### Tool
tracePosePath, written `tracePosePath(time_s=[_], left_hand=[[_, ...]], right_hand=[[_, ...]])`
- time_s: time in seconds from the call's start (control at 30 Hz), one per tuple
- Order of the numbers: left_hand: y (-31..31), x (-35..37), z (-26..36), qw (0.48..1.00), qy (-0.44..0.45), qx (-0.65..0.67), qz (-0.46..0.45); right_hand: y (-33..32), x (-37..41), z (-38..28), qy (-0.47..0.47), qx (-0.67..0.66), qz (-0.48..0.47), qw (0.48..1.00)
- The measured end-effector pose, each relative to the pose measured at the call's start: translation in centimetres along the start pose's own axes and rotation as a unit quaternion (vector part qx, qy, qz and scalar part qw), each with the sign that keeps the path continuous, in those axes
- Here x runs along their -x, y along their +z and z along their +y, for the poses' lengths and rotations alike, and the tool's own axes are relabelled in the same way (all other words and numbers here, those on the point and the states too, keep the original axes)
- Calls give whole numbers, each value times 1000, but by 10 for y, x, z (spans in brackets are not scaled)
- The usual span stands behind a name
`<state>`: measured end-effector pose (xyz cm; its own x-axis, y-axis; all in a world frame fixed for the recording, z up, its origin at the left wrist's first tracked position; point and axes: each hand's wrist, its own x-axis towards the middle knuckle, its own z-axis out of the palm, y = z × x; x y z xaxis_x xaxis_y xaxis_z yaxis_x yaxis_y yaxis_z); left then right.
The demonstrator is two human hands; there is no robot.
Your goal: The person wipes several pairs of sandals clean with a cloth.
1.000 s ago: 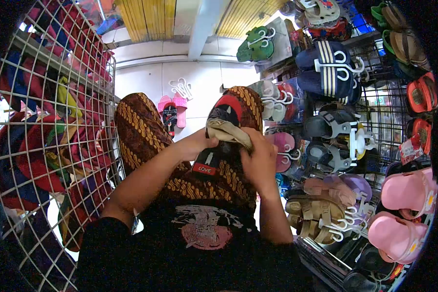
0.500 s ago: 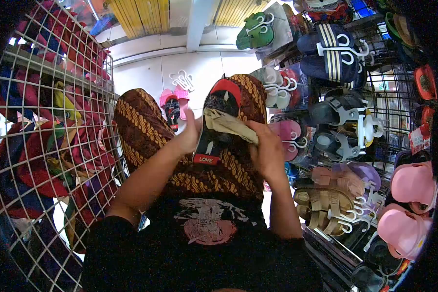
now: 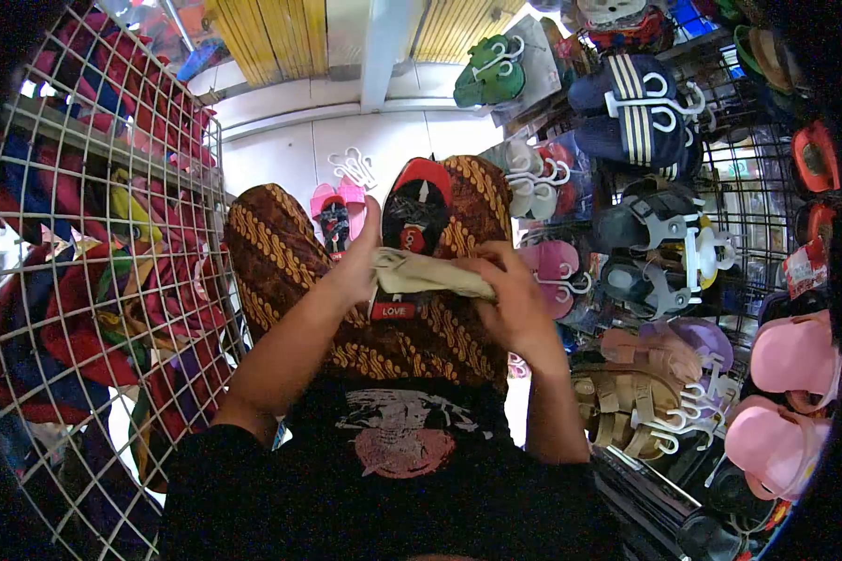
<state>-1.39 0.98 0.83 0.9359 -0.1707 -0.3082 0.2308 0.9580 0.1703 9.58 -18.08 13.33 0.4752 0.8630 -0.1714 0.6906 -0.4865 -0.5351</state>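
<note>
A black and red slide sandal (image 3: pixel 417 210) lies lengthwise over my lap, its red heel label reading LOVE. My left hand (image 3: pixel 355 266) grips the sandal's left edge, thumb raised and fingers partly hidden behind it. In my right hand (image 3: pixel 516 301) is a folded beige cloth (image 3: pixel 428 275), pinched at its right end. The cloth stretches across the sandal's lower half, touching it and covering part of the insole. Beyond my left hand, a similar black and red sandal (image 3: pixel 334 222) rests beside pink sandals (image 3: pixel 353 198) on the floor.
A wire grid rack (image 3: pixel 94 271) with colourful goods stands close on my left. To the right, hanging footwear includes navy striped slides (image 3: pixel 634 110), green sandals (image 3: pixel 489 71), brown sandals (image 3: pixel 627 397) and pink clogs (image 3: pixel 781 439). White floor tiles (image 3: pixel 271 154) lie ahead.
The cloth has moved down the sandal toward the heel, uncovering the strap with its red patch. The sandal has shifted slightly, and my left thumb now stands higher.
</note>
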Motion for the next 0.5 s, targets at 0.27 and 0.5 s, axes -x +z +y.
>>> tracePosePath(time_s=[0.27,0.5], left_hand=[[-23,-13,-5,993,52,-106,16],[21,4,-7,993,52,-88,59]], right_hand=[[13,-1,0,-46,54,30,997],[23,0,1,-31,103,96,990]])
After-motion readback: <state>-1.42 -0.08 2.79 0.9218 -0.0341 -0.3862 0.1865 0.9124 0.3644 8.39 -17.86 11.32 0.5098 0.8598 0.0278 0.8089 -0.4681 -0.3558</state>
